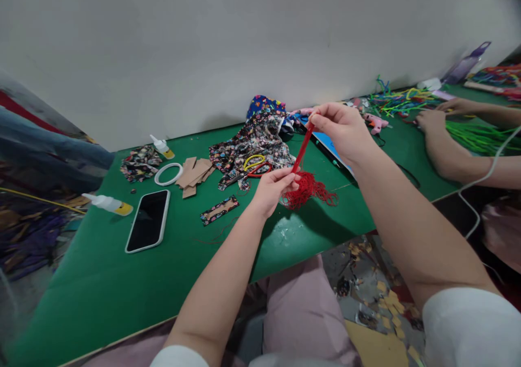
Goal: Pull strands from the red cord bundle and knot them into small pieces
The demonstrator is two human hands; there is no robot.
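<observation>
A narrow red strip (302, 149) is stretched on a slant between my two hands; whether it is ribbon or bundled cord I cannot tell. My right hand (331, 125) pinches its upper end between thumb and fingertips. Lower down, my left hand (277, 188) is closed on the other end. Just beyond the left fingers lies a tangled heap of red cord (307, 190) on the green table (187, 285). Scissors with yellow and red handles (259, 167) rest on dark floral fabric (240, 144) behind the left hand. Nearer me is a small floral-covered strip (220, 210).
To the left lie a phone (148, 220), a white ring (168, 173), brown card pieces (194, 174) and two glue bottles (112, 204). Another person's hands (433, 125) work at the right beside green cords (474, 137). A white cable (484, 177) hangs there.
</observation>
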